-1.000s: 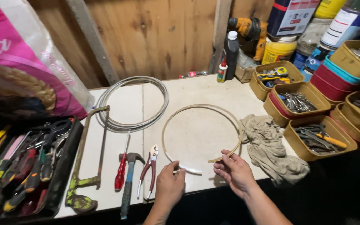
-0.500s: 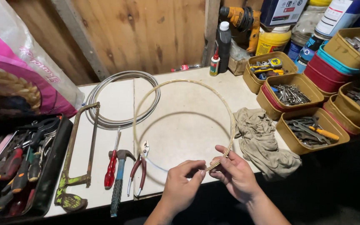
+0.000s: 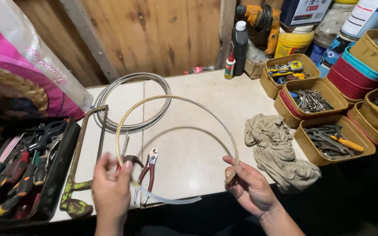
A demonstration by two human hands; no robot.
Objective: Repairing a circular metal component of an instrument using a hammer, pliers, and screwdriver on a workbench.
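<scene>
**Hoop of cable opens wider, hands move apart**

Change since half a second ago: the hands, then close together at the near table edge, now sit well apart, and the loop of pale cable (image 3: 176,101) between them is larger and lifted off the table (image 3: 197,144). Judgement: the coil is being let out or resized, with work mid-way, not finished.

Left hand (image 3: 111,188) at 7 o'clock, fingers closed on the cable where a clear tail end (image 3: 167,200) trails off toward 5 o'clock. Right hand (image 3: 251,189) at 5 o'clock, fingers pinched on the stacked turns of the loop. The loop arcs from both hands up toward 12 o'clock, its shadow on the table below.

Nearby: red-handled pliers (image 3: 147,172) just right of the left hand; hacksaw (image 3: 82,166) at 9 o'clock; grey wire coil (image 3: 132,102) at 11 o'clock; rag (image 3: 276,148) at 3 o'clock
</scene>
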